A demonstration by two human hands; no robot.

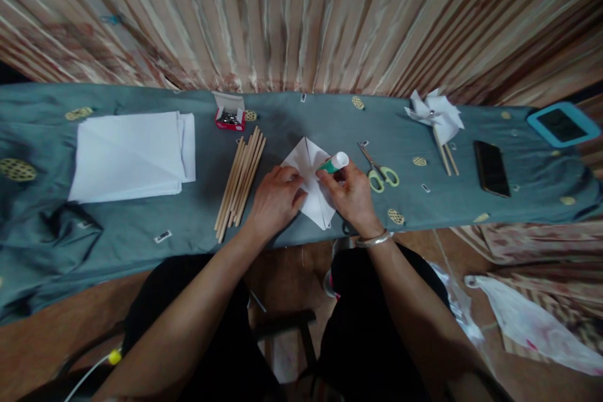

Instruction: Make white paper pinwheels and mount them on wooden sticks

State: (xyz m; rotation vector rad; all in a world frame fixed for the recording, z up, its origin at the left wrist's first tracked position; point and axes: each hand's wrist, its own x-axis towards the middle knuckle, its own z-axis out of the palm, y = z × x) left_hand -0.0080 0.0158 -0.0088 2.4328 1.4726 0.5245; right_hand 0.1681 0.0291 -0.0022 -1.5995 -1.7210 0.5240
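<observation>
A white square of paper [318,206] lies turned cornerwise in front of me, with dark lines running in from its corners. My left hand [277,198] presses on its left side, fingers curled and thumb apart, holding it against the cloth. In my right hand [351,191] is a green and white glue stick [334,163], tilted with its white end up and its lower end near the paper's middle. My fingers hide that lower end. Just right of this hand lie scissors [378,171] with light green handles. A bundle of thin wooden sticks [240,182] lies left of my left hand.
A stack of white paper [129,154] lies at the left. Behind the sticks stands an open red box [230,118] of small metal pieces. At the right are a white paper pinwheel [438,114] with sticks, a dark phone [492,168] and a blue-framed device [563,124]. Curtains hang behind.
</observation>
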